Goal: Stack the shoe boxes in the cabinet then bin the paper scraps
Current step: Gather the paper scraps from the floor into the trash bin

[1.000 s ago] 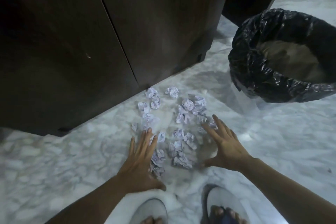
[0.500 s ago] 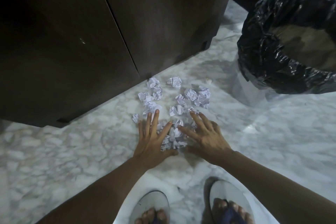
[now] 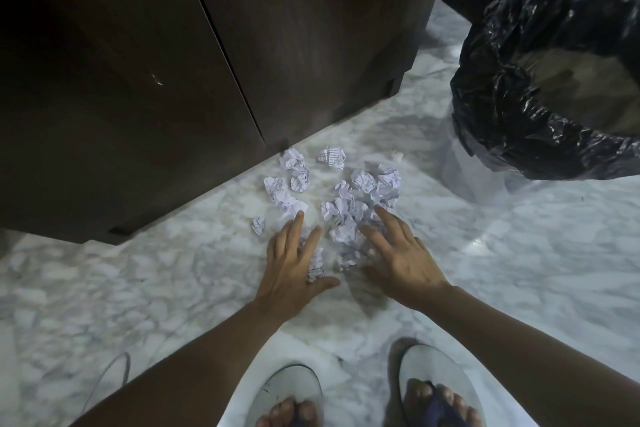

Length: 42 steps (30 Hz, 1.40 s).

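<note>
Several crumpled white paper scraps (image 3: 346, 208) with printed text lie on the marble floor in front of the dark wooden cabinet (image 3: 207, 62), whose doors are closed. My left hand (image 3: 294, 260) lies flat on the near left of the pile, fingers spread over some scraps. My right hand (image 3: 398, 253) presses on the near right side, fingers straight and pointing inward. Both hands hem the scraps between them. A bin lined with a black bag (image 3: 550, 87) stands to the right. No shoe boxes are in view.
The marble floor (image 3: 519, 270) spreads on all sides. My two feet in grey sandals (image 3: 433, 381) are at the bottom. A thin cable (image 3: 114, 374) curls at the lower left. One small scrap (image 3: 397, 156) lies apart near the bin.
Both hands have moved inward and forward across the floor, pushing the near scraps into a tighter heap. The view has shifted slightly.
</note>
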Tool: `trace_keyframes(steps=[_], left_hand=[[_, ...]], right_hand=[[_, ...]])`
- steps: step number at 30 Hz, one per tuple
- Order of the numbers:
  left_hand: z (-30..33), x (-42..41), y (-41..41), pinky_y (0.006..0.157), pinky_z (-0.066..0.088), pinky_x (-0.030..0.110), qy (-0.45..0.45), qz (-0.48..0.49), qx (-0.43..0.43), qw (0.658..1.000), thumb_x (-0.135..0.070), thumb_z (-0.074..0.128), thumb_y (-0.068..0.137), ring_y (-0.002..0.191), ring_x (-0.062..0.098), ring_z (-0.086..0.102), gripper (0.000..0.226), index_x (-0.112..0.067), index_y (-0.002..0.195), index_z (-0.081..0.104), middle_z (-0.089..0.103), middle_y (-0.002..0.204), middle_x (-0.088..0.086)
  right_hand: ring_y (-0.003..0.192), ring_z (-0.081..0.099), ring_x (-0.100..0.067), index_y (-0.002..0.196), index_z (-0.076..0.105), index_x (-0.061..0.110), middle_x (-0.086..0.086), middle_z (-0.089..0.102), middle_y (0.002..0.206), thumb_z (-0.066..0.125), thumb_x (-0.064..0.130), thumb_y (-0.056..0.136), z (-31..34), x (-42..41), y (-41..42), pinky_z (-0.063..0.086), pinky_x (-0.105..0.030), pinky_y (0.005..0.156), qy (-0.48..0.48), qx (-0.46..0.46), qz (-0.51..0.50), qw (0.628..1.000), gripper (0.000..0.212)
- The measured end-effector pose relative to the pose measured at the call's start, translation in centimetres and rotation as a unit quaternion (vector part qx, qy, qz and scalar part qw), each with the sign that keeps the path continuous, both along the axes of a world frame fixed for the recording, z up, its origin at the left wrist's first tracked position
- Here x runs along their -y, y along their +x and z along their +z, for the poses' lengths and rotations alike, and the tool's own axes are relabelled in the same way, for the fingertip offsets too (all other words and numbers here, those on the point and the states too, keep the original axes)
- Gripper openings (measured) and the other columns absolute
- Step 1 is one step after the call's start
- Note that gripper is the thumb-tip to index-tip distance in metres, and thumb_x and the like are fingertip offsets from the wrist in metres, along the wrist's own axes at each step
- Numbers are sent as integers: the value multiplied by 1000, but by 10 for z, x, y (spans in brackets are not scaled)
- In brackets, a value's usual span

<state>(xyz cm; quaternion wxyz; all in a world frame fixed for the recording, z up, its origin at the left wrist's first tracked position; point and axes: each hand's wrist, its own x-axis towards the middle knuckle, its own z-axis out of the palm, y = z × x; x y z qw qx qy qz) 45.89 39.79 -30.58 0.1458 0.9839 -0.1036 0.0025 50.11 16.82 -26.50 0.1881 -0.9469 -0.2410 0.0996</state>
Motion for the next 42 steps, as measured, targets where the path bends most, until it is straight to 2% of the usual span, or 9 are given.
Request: trace_keyframes(steps=[3, 6, 11, 14, 21, 27, 32, 36, 42], left_hand=[[5, 0, 2, 111, 20, 61, 23, 33, -28, 999, -92, 40, 65, 144, 41, 19, 108, -21, 147, 34, 14, 160, 20], [1, -1, 1, 110, 20, 63, 14, 21, -44, 999, -92, 36, 68, 146, 38, 13, 102, -24, 143, 38, 21, 158, 20], [-10, -1, -3, 102, 41, 54, -10, -4, 14, 1000, -74, 46, 82, 133, 39, 36, 71, -12, 115, 58, 49, 136, 21], [-7, 1, -3, 88, 49, 46, -8, 7, 20, 1000, -70, 52, 76, 120, 32, 45, 64, -15, 108, 61, 54, 126, 15], [-3, 2, 1, 80, 48, 42, -26, 14, 26, 999, -66, 55, 74, 114, 26, 40, 58, -22, 111, 57, 54, 117, 9], [1, 4, 2, 75, 50, 40, -27, 30, 47, 998, -55, 51, 77, 108, 23, 41, 42, -23, 105, 52, 57, 111, 8], [5, 5, 6, 76, 52, 44, -58, 38, 35, 997, -47, 53, 81, 109, 22, 41, 36, -20, 104, 60, 58, 110, 7], [9, 5, 7, 88, 46, 45, -80, 23, 20, 996, -57, 47, 85, 115, 23, 39, 59, -25, 135, 42, 54, 120, 9], [7, 6, 10, 93, 43, 48, -35, -28, 2, 999, -67, 33, 91, 124, 30, 38, 64, -32, 143, 42, 47, 134, 15]], right_hand=[[149, 5, -33, 149, 5, 46, -10, -13, 163, 62, 58, 83, 5, -6, 4, 39, -52, 103, -88, -20, 49, 995, 87], [150, -9, -33, 150, -3, 50, -7, -23, 161, 50, 63, 89, 11, -13, 6, 33, -53, 109, -150, -36, 72, 985, 82], [140, 29, -38, 136, 37, 34, -14, 22, 159, 72, 37, 82, 7, -13, 8, 55, -53, 80, -112, -5, 44, 993, 64], [132, 43, -38, 130, 37, 30, -14, 40, 149, 78, 13, 73, 0, -9, 8, 59, -49, 64, -96, 11, 37, 995, 72], [135, 36, -38, 146, 21, 42, -16, 25, 158, 79, 33, 77, 0, -12, 9, 56, -46, 66, -143, 28, 77, 986, 91], [131, 40, -38, 116, 58, 17, -14, 33, 153, 65, -6, 72, -4, -4, 10, 50, -47, 79, -130, 23, 46, 990, 51], [112, 51, -37, 95, 64, 10, -13, 55, 122, 38, 14, 86, -11, 9, 11, 50, -46, 78, -8, 30, 14, 999, 28], [101, 56, -36, 100, 62, 10, -12, 59, 114, 55, 11, 86, -10, 10, 5, 54, -47, 73, 43, 71, 2, 997, 16], [128, 46, -33, 127, 54, 26, -10, 48, 141, 47, 66, 84, -10, 0, -16, 54, -46, 83, -2, 29, 32, 999, 59]])
